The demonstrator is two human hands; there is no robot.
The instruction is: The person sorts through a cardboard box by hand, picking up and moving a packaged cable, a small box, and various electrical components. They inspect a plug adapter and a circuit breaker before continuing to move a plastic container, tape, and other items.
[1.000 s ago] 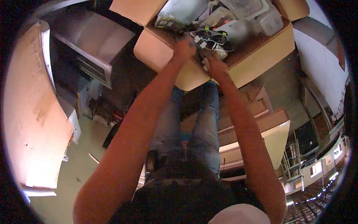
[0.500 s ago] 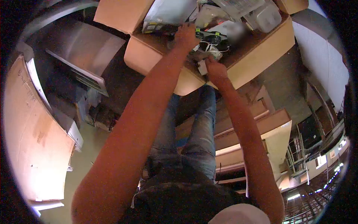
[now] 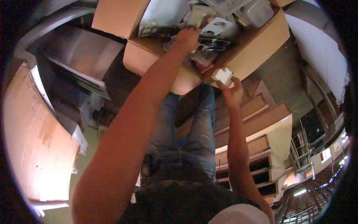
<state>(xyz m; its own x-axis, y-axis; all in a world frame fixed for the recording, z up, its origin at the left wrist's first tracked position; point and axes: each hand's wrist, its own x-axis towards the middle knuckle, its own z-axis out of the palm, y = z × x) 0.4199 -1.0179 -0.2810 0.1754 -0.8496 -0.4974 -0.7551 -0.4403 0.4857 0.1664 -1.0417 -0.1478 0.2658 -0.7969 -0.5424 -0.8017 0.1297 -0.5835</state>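
Between the thumb and fingers of my right hand is a small white plastic block, raised over the near edge of an open cardboard box. My left hand reaches inside the box with its fingers curled; what they grip is hidden. Beside that hand lie a dark part with thin white wires and a white plate with round holes. Closer to me in the box is a small greyish packet. Clear plastic containers fill the far right corner.
A flat grey-white package stands at the box's left side. Wooden shelving or trays sit below on the right. On the left are a large cardboard sheet and a metal panel.
My right hand has come out of the box, towards me and to the right, with the white block. My left hand has stayed in nearly the same place. The view has shifted slightly.
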